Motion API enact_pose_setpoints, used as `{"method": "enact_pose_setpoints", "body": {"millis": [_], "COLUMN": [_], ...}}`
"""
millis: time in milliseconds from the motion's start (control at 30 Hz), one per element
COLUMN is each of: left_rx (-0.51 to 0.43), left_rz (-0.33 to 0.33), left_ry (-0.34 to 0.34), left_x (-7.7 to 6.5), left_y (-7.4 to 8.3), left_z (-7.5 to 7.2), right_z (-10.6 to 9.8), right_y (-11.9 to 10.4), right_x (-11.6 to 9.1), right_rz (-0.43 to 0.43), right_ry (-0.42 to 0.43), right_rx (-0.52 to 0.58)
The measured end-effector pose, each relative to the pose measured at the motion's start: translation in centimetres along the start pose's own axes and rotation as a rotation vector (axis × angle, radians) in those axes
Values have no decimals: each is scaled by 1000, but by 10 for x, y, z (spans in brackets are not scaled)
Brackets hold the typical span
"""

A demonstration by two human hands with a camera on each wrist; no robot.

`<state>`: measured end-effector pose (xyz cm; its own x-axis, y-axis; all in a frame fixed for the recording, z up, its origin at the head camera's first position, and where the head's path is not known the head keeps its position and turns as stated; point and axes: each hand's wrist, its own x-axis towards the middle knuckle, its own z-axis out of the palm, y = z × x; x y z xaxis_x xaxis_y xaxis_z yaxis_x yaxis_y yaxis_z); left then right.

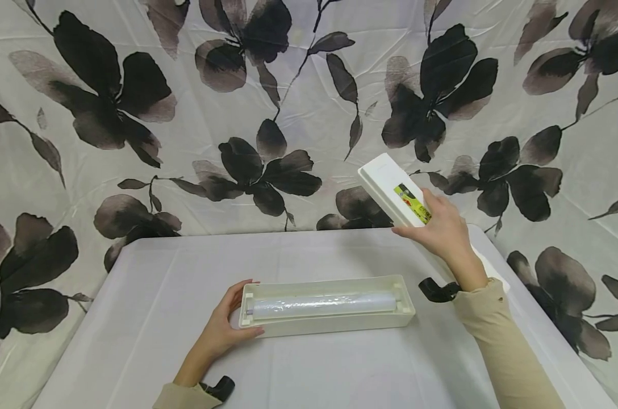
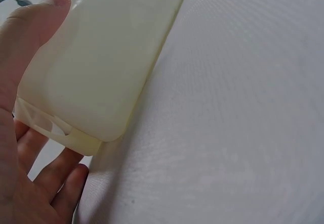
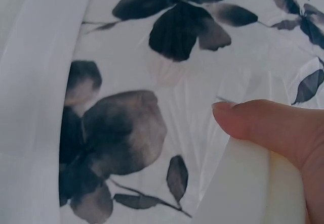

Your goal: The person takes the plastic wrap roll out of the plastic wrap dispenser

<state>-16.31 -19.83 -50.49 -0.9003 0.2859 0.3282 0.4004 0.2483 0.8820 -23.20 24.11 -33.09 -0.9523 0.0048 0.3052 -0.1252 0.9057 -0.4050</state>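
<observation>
A cream plastic-wrap dispenser base rests lengthwise on the table, its top side uncovered. Inside it lies a shiny roll of plastic wrap. My left hand grips the base's left end, thumb along the near side and fingers behind; in the left wrist view the thumb presses the smooth wall. Up at the right, above the table's far edge, my right hand holds the long white dispenser lid tilted, with a yellow-green label on it. The right wrist view shows the thumb over the lid's edge.
A white cloth covers the table. Behind and beside it hangs a pale curtain with dark flowers. Black wrist-worn pieces show at both sleeves.
</observation>
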Motion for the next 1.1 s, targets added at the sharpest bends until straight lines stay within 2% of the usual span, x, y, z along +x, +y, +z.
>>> {"method": "enact_pose_setpoints", "body": {"millis": [200, 467, 767, 1100], "left_rx": [-9, -12, -33, -25], "left_rz": [-21, -46, -42, -51], "left_ry": [5, 0, 5, -3], "left_x": [-1, -1, -1, -1], "left_y": [11, 12, 15, 10], "left_z": [0, 0, 0, 0], "right_z": [-2, -4, -8, -11], "right_y": [18, 45, 74, 102], "right_x": [-2, -6, -11, -23], "right_rz": [78, 141, 181, 250], "right_ry": [-8, -22, -68, -96], "right_rx": [-50, -91, -126, -150]}}
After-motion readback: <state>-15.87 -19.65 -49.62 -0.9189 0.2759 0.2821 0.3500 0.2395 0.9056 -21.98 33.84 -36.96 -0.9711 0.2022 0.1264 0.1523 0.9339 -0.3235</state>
